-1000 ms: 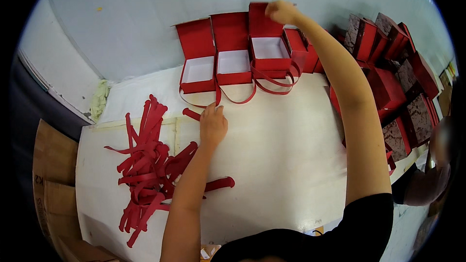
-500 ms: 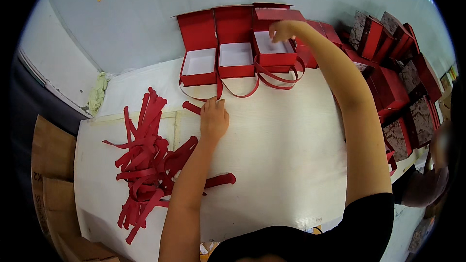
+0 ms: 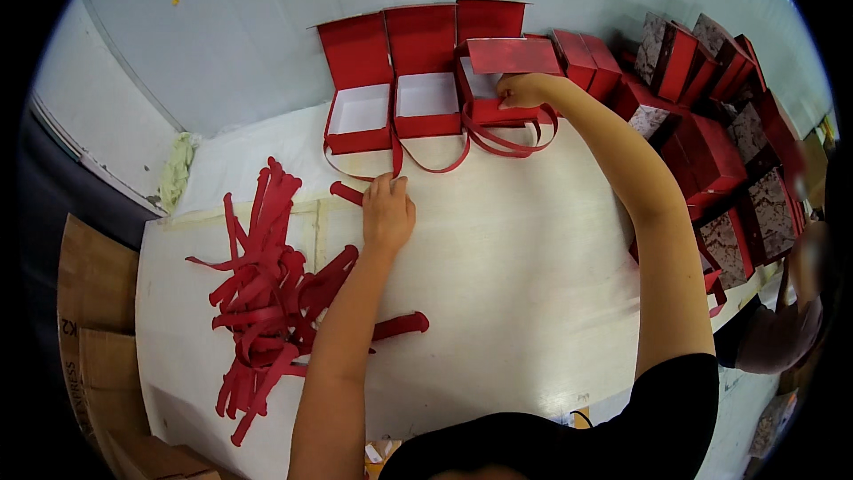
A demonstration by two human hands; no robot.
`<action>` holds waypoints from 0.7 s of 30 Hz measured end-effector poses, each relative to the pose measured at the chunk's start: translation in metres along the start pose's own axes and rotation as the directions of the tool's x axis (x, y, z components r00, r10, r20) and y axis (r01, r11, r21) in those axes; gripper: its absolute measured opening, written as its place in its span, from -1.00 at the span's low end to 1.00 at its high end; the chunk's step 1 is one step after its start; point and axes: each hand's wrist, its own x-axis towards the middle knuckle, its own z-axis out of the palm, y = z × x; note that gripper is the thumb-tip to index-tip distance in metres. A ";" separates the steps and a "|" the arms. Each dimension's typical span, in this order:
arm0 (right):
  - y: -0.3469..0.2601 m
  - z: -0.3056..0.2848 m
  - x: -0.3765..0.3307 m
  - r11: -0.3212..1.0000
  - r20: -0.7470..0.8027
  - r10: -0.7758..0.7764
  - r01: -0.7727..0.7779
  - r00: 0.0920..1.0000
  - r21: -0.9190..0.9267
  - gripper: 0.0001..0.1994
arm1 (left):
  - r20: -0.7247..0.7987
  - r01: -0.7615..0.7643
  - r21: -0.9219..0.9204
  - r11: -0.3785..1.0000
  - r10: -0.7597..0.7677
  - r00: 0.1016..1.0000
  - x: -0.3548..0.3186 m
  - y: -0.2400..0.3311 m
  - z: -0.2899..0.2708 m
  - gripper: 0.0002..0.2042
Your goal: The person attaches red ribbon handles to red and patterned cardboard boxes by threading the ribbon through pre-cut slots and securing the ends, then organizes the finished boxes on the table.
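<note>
Three red boxes with white insides stand side by side at the far edge of the table: a left box [image 3: 360, 142], a middle box [image 3: 430, 127] and a right box [image 3: 487, 110]. Their lids stand up behind, and a red panel [image 3: 514, 55] slants over the right box. My right hand [image 3: 530, 89] grips that box's front wall, fingers bent over its rim. My left hand [image 3: 388, 213] has curled fingers at the lower end of a red ribbon strap [image 3: 397, 156] hanging from the boxes. Another red strap [image 3: 345, 192] lies partly under this hand.
A heap of red ribbon straps [image 3: 267, 302] lies on the white table [image 3: 506, 302] at left. Many red boxes [image 3: 706, 156], some with marbled sides, are piled at right. Cardboard [image 3: 98, 284] stands at the left edge. Another person [image 3: 782, 333] is partly visible at right.
My right hand has come down from above the right box to its front wall. The red panel over that box sits lower. My left hand has hardly moved.
</note>
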 end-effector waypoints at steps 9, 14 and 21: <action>-0.068 0.088 -0.076 0.935 -0.732 -0.345 0.151 0.588 -0.319 -0.57 | 0.019 0.018 0.009 1.000 -0.019 1.000 -0.001 -0.003 0.003 -0.69; -0.095 0.118 -0.156 0.912 -0.737 -0.409 0.222 0.539 -0.344 -0.66 | -0.001 -0.006 -0.022 1.000 0.006 1.000 -0.002 -0.005 -0.002 -0.71; -0.073 0.085 -0.301 0.969 -0.702 0.127 -0.238 0.701 -0.063 -0.74 | -0.084 -0.036 0.044 0.998 0.040 0.996 -0.004 0.001 -0.002 -0.71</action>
